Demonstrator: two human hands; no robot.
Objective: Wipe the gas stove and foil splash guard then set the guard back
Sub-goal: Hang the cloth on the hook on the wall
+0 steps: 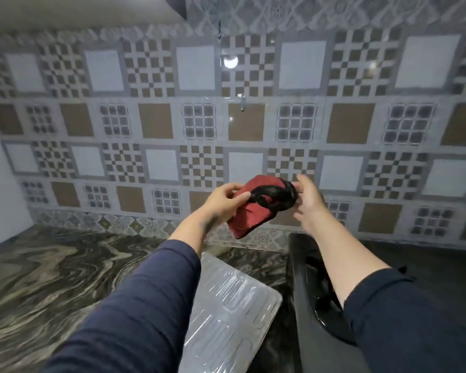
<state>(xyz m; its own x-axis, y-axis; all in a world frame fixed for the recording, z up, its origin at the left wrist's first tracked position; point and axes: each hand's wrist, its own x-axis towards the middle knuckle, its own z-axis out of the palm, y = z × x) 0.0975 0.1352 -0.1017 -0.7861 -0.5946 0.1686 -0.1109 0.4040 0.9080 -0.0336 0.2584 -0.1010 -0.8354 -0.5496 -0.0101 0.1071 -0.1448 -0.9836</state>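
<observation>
Head view: left hand (222, 201) pinches a red cloth (249, 211) above the worktop's back edge, right hand (308, 199) loosely open beside it, so the cloth could slip onto the foil guard (226, 313) lying flat beside the stove (315, 313).

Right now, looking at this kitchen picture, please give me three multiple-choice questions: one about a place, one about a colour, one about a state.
1. Where is the foil splash guard?
A. flat on the counter, left of the stove
B. upright against the tiled wall
C. on top of the stove

2. What colour is the cloth?
A. blue
B. red
C. white

3. What is the left hand doing?
A. resting on the counter
B. pressing the guard
C. gripping the cloth

Key: 1 A, it lies flat beside the black stove. 2 B, red, with a black part. 3 C, its fingers curl round the cloth, held up in the air.
</observation>
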